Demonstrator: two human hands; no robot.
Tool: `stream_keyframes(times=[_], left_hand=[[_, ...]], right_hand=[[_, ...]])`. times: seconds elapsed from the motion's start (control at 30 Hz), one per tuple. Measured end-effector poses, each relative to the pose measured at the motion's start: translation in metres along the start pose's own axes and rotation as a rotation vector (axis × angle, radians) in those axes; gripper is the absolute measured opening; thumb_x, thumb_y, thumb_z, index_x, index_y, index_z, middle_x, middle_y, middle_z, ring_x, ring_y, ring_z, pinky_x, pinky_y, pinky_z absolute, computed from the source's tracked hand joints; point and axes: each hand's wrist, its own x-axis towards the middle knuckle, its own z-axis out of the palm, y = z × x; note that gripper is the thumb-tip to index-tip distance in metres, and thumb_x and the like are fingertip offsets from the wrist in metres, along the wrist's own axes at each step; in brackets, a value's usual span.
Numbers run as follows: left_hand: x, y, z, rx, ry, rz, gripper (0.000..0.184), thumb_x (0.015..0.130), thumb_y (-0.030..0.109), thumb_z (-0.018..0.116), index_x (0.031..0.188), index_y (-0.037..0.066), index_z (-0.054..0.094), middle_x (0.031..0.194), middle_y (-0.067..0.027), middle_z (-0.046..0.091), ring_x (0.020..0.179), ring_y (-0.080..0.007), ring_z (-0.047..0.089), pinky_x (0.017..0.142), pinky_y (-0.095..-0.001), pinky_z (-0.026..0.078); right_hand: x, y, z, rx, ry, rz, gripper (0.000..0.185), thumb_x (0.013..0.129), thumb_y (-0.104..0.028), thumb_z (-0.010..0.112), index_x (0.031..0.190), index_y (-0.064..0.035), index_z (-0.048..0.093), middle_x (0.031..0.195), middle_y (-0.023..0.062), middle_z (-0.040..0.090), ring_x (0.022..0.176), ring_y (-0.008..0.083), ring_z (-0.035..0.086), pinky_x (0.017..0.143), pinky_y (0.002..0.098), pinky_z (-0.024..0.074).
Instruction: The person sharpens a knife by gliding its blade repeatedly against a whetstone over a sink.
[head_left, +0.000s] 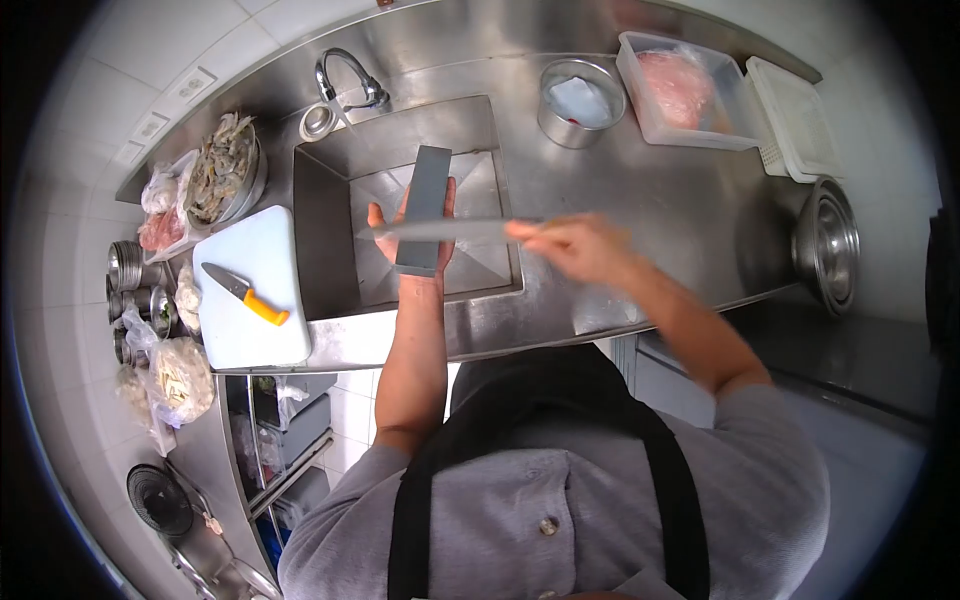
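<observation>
Over the sink (325,190), I've got the grey whetstone (427,180) lying lengthwise along the left hand (390,248), palm up beneath it, and the blurred knife (462,231) comes right across! The right hand (582,248) is closed round its handle, fingers wrapped tight, and that smear looks like motion caught mid-stroke. So the sharpening is under way, I'd judge, both pieces up off the desk (640,220) and neither set aside. Whether the blade actually touches the stone, I can't tell; how keen its edge is, or how many strokes remain, I can't read either. Off to the left, the yellow-handled knife (262,305) lies on the white cutting board (250,340), out of both hands; whether it's been sharpened, nothing shows.
</observation>
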Motion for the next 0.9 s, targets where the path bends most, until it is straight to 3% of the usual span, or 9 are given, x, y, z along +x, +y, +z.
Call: stream_keyframes(times=[0.1,0.2,0.3,0.37,0.53,0.63,0.73,0.8,0.9], left_hand=[[0.000,-0.001,-0.001,-0.101,0.129,0.008,0.089,0.096,0.057,0.053,0.145,-0.017,0.044,0.147,-0.0266,0.056,0.144,-0.0375,0.049,0.132,-0.0537,0.020],[-0.001,-0.001,-0.002,-0.038,0.055,0.021,0.089,0.098,0.061,0.048,0.142,-0.016,0.048,0.142,-0.0253,0.059,0.140,-0.0363,0.051,0.131,-0.0518,0.022],[0.003,0.006,0.002,0.059,0.097,0.053,0.091,0.100,0.067,0.042,0.138,-0.016,0.052,0.139,-0.0240,0.062,0.137,-0.0352,0.053,0.130,-0.0502,0.024],[0.000,0.000,0.019,0.013,0.244,0.035,0.093,0.100,0.068,0.041,0.137,-0.017,0.054,0.140,-0.0245,0.062,0.136,-0.0349,0.054,0.129,-0.0512,0.027],[0.005,0.006,0.012,0.019,0.174,0.044,0.095,0.100,0.069,0.040,0.137,-0.018,0.053,0.138,-0.0250,0.063,0.134,-0.0355,0.055,0.128,-0.0512,0.030],[0.003,0.002,0.020,0.048,0.194,0.051,0.095,0.099,0.069,0.040,0.138,-0.017,0.053,0.137,-0.0244,0.063,0.134,-0.0354,0.055,0.129,-0.0508,0.028],[0.006,0.002,0.011,0.018,0.103,0.027,0.095,0.100,0.068,0.040,0.140,-0.017,0.051,0.139,-0.0235,0.062,0.135,-0.0349,0.054,0.130,-0.0505,0.026],[0.008,0.007,0.007,0.003,-0.045,-0.001,0.095,0.100,0.068,0.039,0.141,-0.017,0.050,0.139,-0.0231,0.062,0.136,-0.0347,0.054,0.130,-0.0504,0.026],[0.000,0.003,0.012,0.027,0.120,0.006,0.095,0.101,0.067,0.037,0.142,-0.017,0.048,0.142,-0.0231,0.060,0.139,-0.0344,0.052,0.129,-0.0503,0.028]], right_hand=[[0.002,0.031,-0.018,0.017,-0.087,0.363,0.035,0.105,-0.049,0.058,0.138,-0.0437,0.068,0.085,0.0143,0.076,0.081,0.0361,0.074,0.076,0.0477,0.0582],[0.004,-0.006,-0.008,-0.084,-0.076,0.384,0.034,0.105,-0.050,0.057,0.136,-0.0405,0.070,0.089,0.0145,0.077,0.081,0.0371,0.074,0.075,0.0477,0.0589],[-0.012,-0.005,-0.010,0.056,0.060,0.088,0.035,0.106,-0.050,0.055,0.136,-0.0391,0.070,0.088,0.0147,0.077,0.080,0.0387,0.074,0.075,0.0486,0.0591],[0.001,0.003,-0.049,-0.077,-0.126,0.503,0.035,0.107,-0.049,0.055,0.135,-0.0373,0.071,0.096,0.0149,0.078,0.085,0.0397,0.074,0.080,0.0473,0.0589],[-0.009,-0.014,-0.021,-0.099,-0.123,0.253,0.034,0.106,-0.048,0.056,0.128,-0.0317,0.076,0.101,0.0127,0.078,0.087,0.0365,0.075,0.080,0.0474,0.0594],[-0.008,0.014,-0.027,0.029,0.057,0.269,0.032,0.105,-0.047,0.057,0.128,-0.0351,0.075,0.099,0.0117,0.078,0.085,0.0369,0.074,0.078,0.0483,0.0592],[0.003,-0.003,-0.026,-0.122,-0.099,0.461,0.030,0.104,-0.047,0.060,0.129,-0.0388,0.074,0.097,0.0108,0.078,0.082,0.0356,0.074,0.078,0.0477,0.0596],[-0.012,-0.020,-0.018,-0.089,0.046,0.143,0.031,0.104,-0.045,0.061,0.132,-0.0410,0.072,0.093,0.0112,0.078,0.080,0.0346,0.074,0.077,0.0478,0.0598],[0.013,-0.012,-0.038,-0.161,-0.068,0.398,0.033,0.104,-0.045,0.062,0.134,-0.0403,0.071,0.092,0.0118,0.078,0.078,0.0334,0.074,0.074,0.0470,0.0595]])
